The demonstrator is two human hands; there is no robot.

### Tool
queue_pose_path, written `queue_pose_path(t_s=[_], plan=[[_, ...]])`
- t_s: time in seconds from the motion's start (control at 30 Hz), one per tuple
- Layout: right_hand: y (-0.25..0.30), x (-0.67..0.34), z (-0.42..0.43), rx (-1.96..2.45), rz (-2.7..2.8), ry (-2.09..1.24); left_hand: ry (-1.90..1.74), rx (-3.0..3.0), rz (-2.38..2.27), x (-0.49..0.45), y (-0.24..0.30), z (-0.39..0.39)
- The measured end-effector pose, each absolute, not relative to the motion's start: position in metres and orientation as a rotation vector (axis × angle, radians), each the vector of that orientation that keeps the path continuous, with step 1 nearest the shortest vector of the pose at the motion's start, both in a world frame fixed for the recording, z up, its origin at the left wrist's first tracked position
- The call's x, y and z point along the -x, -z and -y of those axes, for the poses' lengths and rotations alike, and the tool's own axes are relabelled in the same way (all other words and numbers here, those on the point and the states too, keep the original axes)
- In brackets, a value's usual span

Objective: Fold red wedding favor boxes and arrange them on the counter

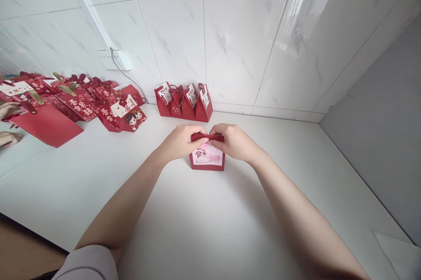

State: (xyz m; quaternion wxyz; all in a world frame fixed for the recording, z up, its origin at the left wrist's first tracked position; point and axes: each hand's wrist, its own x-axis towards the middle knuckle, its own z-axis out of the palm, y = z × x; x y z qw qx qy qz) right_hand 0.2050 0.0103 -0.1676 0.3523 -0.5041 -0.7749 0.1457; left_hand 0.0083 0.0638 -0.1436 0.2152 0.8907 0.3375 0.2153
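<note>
A small red gift box [208,167] stands upright on the white table, its pink front panel printed with a couple in wedding dress. Both hands meet at its top edge. My left hand [183,140] pinches the upper left of the box between thumb and fingers. From the other side my right hand [234,142] pinches the upper right, thumb in front. The thumbs nearly touch at the middle of the top. Fingers hide part of the top edge and the upper corners of the panel.
Several red peaked gift boxes [184,104] stand in a row by the tiled wall. More red gift boxes [107,107] crowd the left, where another person's hands [9,139] hold a large red one. A cable [126,76] hangs from a wall socket [114,60].
</note>
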Motion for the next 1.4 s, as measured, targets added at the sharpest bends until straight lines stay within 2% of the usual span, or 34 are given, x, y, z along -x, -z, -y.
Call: queue_pose_path(t_s=[0.33, 0.43, 0.57, 0.77, 0.9, 1.03, 1.4], plan=[[0.165, -0.207, -0.008, 1.218, 2.072, -0.443, -0.579, -2.621, -0.798, -0.006, 0.144, -0.067], [0.166, -0.209, -0.010, 1.238, 2.055, -0.389, -0.698, -2.493, -0.836, -0.008, 0.154, -0.072], [0.167, -0.215, -0.014, 1.318, 1.973, -0.235, -0.998, -2.110, -0.846, -0.016, 0.181, -0.089], [0.163, -0.217, -0.015, 1.270, 1.958, 0.027, -0.861, -1.913, -0.796, -0.029, 0.246, -0.103], [0.168, -0.207, -0.014, 1.242, 2.088, 0.200, -0.717, -1.954, -0.875, -0.034, 0.267, -0.095], [0.175, -0.205, -0.017, 1.349, 2.115, 0.167, -0.661, -1.990, -0.903, -0.034, 0.265, -0.091], [0.162, -0.213, -0.011, 1.247, 1.967, -0.030, -0.653, -2.006, -0.772, -0.029, 0.264, -0.090]])
